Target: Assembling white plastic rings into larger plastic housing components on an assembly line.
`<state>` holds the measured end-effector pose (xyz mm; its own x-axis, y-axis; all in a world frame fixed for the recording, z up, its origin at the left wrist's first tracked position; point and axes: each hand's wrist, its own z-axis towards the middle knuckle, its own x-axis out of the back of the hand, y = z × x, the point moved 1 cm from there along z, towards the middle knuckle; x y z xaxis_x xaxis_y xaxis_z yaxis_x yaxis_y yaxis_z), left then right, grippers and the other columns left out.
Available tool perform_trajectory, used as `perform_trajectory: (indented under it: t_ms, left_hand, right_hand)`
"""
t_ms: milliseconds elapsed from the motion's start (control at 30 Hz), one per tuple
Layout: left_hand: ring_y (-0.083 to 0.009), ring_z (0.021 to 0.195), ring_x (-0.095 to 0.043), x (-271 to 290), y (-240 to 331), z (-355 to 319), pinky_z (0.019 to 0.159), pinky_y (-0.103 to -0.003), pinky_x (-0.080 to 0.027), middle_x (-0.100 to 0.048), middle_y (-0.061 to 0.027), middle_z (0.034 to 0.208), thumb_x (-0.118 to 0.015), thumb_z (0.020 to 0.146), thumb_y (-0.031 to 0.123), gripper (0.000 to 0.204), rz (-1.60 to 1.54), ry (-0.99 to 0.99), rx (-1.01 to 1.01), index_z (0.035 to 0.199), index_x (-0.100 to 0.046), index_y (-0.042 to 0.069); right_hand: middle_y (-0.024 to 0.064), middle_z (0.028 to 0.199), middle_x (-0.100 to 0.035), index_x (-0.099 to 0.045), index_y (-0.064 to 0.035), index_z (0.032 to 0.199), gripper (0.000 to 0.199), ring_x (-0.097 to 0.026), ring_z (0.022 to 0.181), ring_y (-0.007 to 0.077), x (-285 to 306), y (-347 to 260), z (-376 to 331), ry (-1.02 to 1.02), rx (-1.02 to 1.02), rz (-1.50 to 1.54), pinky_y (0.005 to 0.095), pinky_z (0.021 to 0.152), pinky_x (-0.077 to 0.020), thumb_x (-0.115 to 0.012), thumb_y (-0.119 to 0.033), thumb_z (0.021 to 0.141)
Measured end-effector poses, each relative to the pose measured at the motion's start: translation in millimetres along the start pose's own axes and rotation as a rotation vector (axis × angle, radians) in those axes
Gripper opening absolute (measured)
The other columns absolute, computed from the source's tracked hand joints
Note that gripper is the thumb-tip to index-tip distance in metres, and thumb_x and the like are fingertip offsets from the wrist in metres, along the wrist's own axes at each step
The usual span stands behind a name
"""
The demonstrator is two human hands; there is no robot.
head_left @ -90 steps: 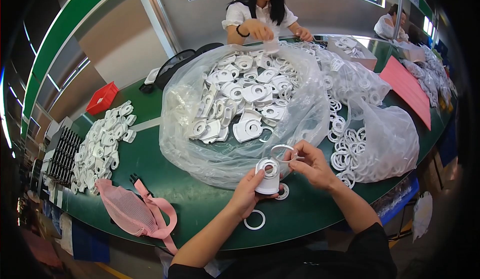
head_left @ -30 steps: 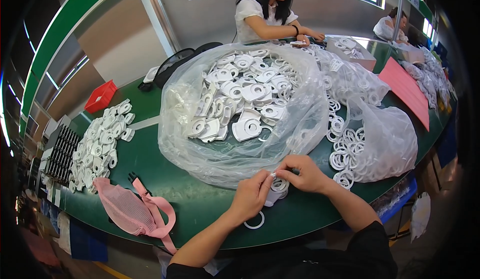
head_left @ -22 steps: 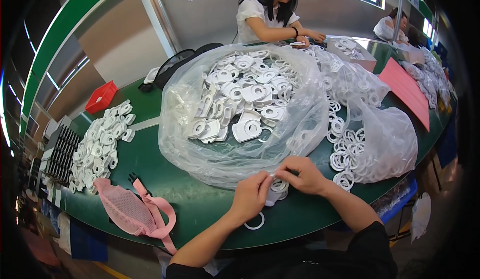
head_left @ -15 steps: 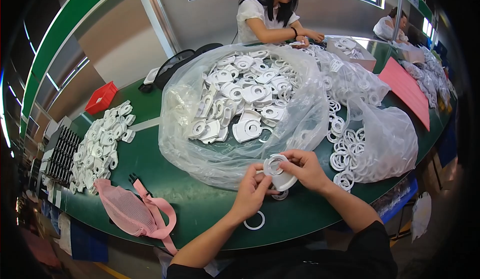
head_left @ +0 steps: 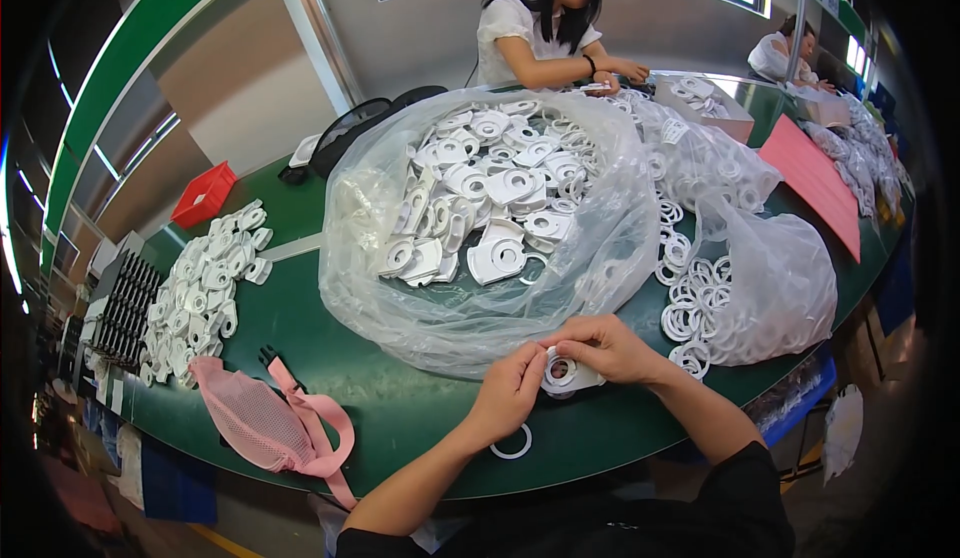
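Note:
Between my two hands is a white plastic part (head_left: 572, 378) with a round hole, tilted over the near side of the green table. My left hand (head_left: 511, 388) is closed on its left edge, fingers bent. From the right, my right hand (head_left: 608, 349) grips the upper edge, with the thumb by the hole. My fingers hide some of the part. A single white ring (head_left: 511, 442) lies flat on the table just below my left hand. Beyond my hands, a large clear plastic bag (head_left: 375, 323) spreads open around a heap of similar white parts (head_left: 511, 186).
Loose white rings (head_left: 690, 303) and a clear bag of rings (head_left: 785, 288) lie at right. On the left are a pile of white parts (head_left: 205, 283), a pink mesh bag (head_left: 250, 413) and a red tray (head_left: 203, 196). Across the green table (head_left: 420, 438) sits a co-worker (head_left: 540, 33).
The white part has turned and tipped lower in my hands, its hole now lower down. Both hands have shifted their grip around it.

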<state>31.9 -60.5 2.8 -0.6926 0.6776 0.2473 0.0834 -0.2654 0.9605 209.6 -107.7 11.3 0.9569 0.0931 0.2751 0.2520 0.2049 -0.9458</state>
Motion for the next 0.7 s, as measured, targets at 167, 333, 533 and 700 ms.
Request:
perform_trajectory:
  t_ms: [167, 333, 533, 700]
  left_hand:
    - [-0.0264, 0.051, -0.048, 0.0, 0.4, 0.8, 0.052, -0.034, -0.037, -0.048, -0.0162, 0.060, -0.048, 0.093, 0.019, 0.021, 0.387, 0.151, -0.148, 0.087, -0.056, 0.001]
    - [-0.0302, 0.061, -0.056, 1.7, -4.5, 0.4, 0.056, -0.037, -0.041, -0.054, -0.0180, 0.067, -0.049, 0.093, 0.019, 0.018, 0.287, 0.146, -0.037, 0.088, -0.053, 0.002]
    - [-0.0199, 0.069, -0.062, -7.2, -11.8, 4.0, 0.063, -0.029, -0.047, -0.063, -0.0157, 0.089, -0.055, 0.089, 0.010, 0.043, -0.195, 0.166, -0.079, 0.125, -0.033, 0.001]
    - [-0.0279, 0.069, -0.064, -8.3, 4.7, -0.4, 0.060, -0.033, -0.048, -0.063, -0.0202, 0.090, -0.060, 0.084, 0.009, 0.047, 0.132, 0.091, -0.080, 0.125, -0.039, 0.005]
  right_hand:
    - [0.0118, 0.079, -0.065, -0.067, 0.0003, 0.095, 0.017, -0.060, 0.070, 0.0162, -7.8, 0.0, -3.2, 0.101, 0.071, -0.147, 0.0278, 0.064, -0.0453, -0.059, -0.012, 0.086]
    - [0.0109, 0.078, -0.066, -0.066, 0.0020, 0.091, 0.016, -0.062, 0.068, 0.0143, -10.7, -2.9, -4.7, 0.154, -0.030, -0.126, 0.0264, 0.062, -0.0470, -0.061, -0.012, 0.085]
    - [0.0028, 0.084, -0.062, -0.057, 0.0005, 0.095, 0.012, -0.056, 0.070, 0.0045, -10.3, 1.1, 0.1, 0.323, -0.158, 0.469, 0.0188, 0.059, -0.0448, -0.055, -0.011, 0.092]
    - [-0.0007, 0.071, -0.059, -0.055, -0.0022, 0.083, 0.018, -0.052, 0.061, 0.0023, -9.5, 5.7, -2.1, 0.376, -0.183, 0.392, 0.0181, 0.051, -0.0402, -0.062, -0.018, 0.088]
